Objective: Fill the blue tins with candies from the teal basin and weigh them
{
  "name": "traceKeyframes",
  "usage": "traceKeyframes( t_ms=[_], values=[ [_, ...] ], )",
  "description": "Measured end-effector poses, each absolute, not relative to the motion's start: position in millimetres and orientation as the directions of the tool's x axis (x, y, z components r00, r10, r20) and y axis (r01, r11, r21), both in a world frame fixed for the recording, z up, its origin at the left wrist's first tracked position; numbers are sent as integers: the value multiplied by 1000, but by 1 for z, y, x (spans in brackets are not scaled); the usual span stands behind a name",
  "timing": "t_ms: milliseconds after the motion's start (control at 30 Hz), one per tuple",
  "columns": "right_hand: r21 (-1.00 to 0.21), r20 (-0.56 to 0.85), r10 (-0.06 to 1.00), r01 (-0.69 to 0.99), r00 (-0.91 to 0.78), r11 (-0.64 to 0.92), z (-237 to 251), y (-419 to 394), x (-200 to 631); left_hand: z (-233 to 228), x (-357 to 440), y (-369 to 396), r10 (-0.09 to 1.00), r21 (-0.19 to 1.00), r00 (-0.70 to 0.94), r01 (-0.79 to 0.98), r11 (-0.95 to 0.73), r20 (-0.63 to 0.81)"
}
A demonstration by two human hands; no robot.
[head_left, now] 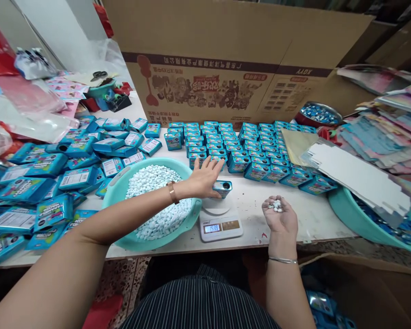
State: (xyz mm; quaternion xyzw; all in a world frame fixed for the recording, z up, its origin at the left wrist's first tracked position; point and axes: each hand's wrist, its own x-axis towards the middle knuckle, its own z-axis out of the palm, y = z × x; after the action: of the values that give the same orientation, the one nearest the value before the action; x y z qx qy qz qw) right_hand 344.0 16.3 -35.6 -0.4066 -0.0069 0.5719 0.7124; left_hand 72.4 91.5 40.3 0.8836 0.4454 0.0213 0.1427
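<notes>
My left hand (205, 178) reaches over a digital scale (222, 226) with its fingers spread. Its thumb is beside a blue tin (223, 188) standing on the scale's pan; whether they touch I cannot tell. The display reads about 153.9, though the digits are small. My right hand (281, 217) is palm up and cupped around several small white candy pellets (276, 206), to the right of the scale. A turquoise basin (195, 219) full of white pellets (154, 187) is under my left forearm.
Rows of upright blue tins (256, 169) line the back of the table. A heap of blue packs (48, 169) covers the left. Behind stands a big cardboard box (205, 41). White cardboard sheets (359, 178) rest over another turquoise basin (342, 210) at right.
</notes>
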Motion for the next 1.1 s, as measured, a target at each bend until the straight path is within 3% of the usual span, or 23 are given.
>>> traceKeyframes(
  t_ms=[267, 467, 633, 767, 900, 1100],
  values=[
    [-566, -491, 785, -823, 377, 40, -29, 22, 331, 31, 83, 94, 777, 214, 622, 776, -593, -100],
    [-540, -460, 846, -841, 268, -28, -29, 28, 328, 28, 89, 97, 704, 189, 703, 708, -680, -99],
    [-521, -428, 860, -853, 278, 16, -31, 29, 342, 78, 35, 137, 842, 167, 539, 827, -537, 37],
    [-477, -496, 820, -879, 286, 18, -30, 31, 344, 100, -29, 187, 933, 83, 351, 931, -357, 80],
    [-455, -525, 814, -890, 249, -21, -42, 37, 341, 72, -68, 224, 939, 47, 343, 938, -344, 32],
    [-454, -514, 822, -891, 244, -19, -51, 45, 338, 19, -72, 239, 940, 98, 338, 935, -340, 37]
  ],
)
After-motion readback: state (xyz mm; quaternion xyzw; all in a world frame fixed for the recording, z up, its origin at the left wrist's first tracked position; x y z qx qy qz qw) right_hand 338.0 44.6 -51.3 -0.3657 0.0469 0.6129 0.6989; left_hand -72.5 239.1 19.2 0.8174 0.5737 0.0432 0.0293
